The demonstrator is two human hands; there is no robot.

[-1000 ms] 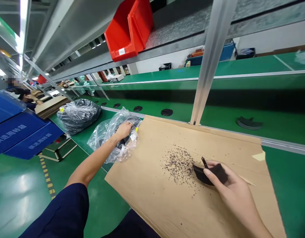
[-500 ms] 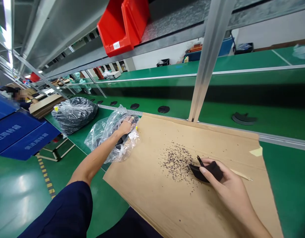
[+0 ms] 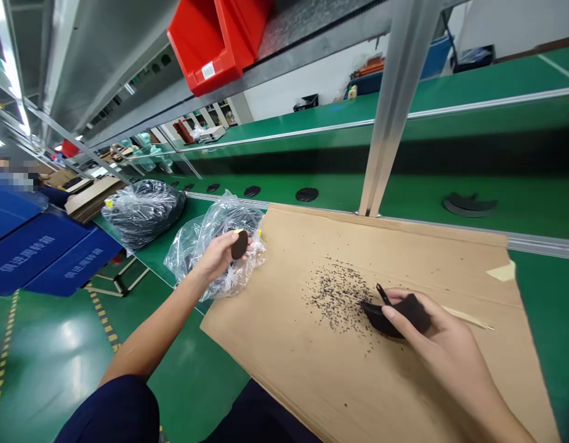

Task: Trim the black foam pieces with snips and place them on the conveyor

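Above an opened clear plastic bag of dark parts, my left hand pinches a flat black rounded piece. My right hand is closed around a curved black part over the cardboard sheet. A thin black stick-like piece juts up between that part and the fingers; I cannot tell whether it is joined to the part. Many tiny black bits lie scattered on the cardboard, left of my right hand. A slim pale stick lies behind that hand.
A full bag of black parts stands at the left. Several black discs and a curved black piece lie on the green surface beyond. A metal post rises behind the cardboard; a red bin sits overhead. Blue crates are stacked left.
My left hand has come up out of the clear bag with the black rounded piece. My right hand keeps its hold on the curved part. The view has shifted slightly.
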